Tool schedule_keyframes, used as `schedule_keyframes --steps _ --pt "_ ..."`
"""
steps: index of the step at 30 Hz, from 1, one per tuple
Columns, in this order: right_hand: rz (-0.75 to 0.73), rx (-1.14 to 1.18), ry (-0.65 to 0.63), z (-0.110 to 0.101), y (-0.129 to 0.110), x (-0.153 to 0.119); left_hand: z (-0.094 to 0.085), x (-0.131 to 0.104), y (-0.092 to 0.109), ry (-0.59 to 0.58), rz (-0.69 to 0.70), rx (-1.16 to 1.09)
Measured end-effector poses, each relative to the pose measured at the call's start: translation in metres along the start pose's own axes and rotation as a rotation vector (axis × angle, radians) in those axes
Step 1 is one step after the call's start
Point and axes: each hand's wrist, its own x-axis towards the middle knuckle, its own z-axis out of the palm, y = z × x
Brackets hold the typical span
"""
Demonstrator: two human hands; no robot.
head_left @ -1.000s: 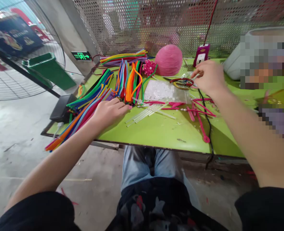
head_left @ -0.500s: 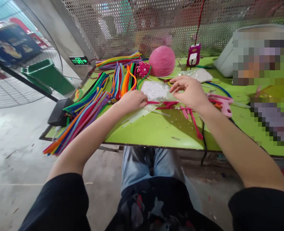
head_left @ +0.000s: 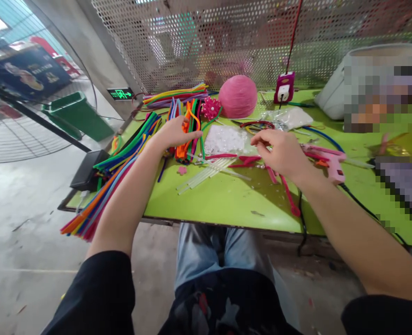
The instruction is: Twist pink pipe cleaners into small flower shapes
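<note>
My left hand (head_left: 174,134) is over the bundles of colourful fuzzy stems, with thumb and fingers apart, touching or just above the orange stems (head_left: 184,150). My right hand (head_left: 274,148) hovers at the right edge of a clear bag of white bits (head_left: 225,139), its fingers curled together; whether something small is between them I cannot make out. Clear glue sticks (head_left: 206,173) lie in front of the bag, beside red fuzzy pieces (head_left: 249,161). A pink glue gun (head_left: 335,167) rests right of my right hand. A small pink flower shape (head_left: 182,170) lies near my left hand.
Behind stand a pink yarn ball (head_left: 238,97), a red beaded flower (head_left: 211,108) and a purple socket (head_left: 284,87) against perforated metal. More stems (head_left: 122,172) overhang the left edge by a black box (head_left: 89,170). A grey bin (head_left: 335,83) is at the back right.
My left hand has moved left and back from the glue sticks to the stem bundles, its thumb now spread. My right hand stays near the bag, its fingers more closed. The view has shifted slightly.
</note>
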Motion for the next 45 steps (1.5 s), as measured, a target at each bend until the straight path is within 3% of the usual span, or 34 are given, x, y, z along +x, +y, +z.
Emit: schedule_keyframes --steps 4,7,10,14,17,20,24,27,33,45 --pt "0.026 -0.011 -0.025 0.004 -0.001 0.000 0.011 0.001 0.004 -0.065 -0.109 0.093" --pt "0.142 0.038 -0.109 0.018 -0.017 0.024 0.015 0.002 -0.002 -0.040 -0.141 -0.013" --pt "0.197 0.113 -0.283 0.049 -0.045 0.069 0.021 0.004 -0.016 0.087 -0.177 -0.241" --pt "0.283 0.157 -0.352 0.100 -0.073 0.123 0.029 0.004 -0.024 0.235 -0.208 -0.372" --pt "0.368 0.172 -0.388 0.127 -0.076 0.138 0.030 0.003 -0.020 0.228 -0.186 -0.342" --pt "0.447 0.206 -0.463 0.138 -0.068 0.140 0.024 0.000 -0.015 0.182 -0.155 -0.323" --pt "0.537 0.260 -0.598 0.141 -0.061 0.139 0.012 -0.009 -0.010 0.052 -0.116 -0.267" --pt "0.563 0.264 -0.631 0.141 -0.061 0.138 0.006 -0.014 -0.005 -0.016 -0.089 -0.189" --pt "0.549 0.211 -0.623 0.137 -0.072 0.140 0.004 -0.017 0.003 -0.019 -0.081 -0.116" --pt "0.405 -0.006 -0.217 0.097 -0.083 0.148 0.022 -0.002 -0.002 0.167 -0.186 -0.125"
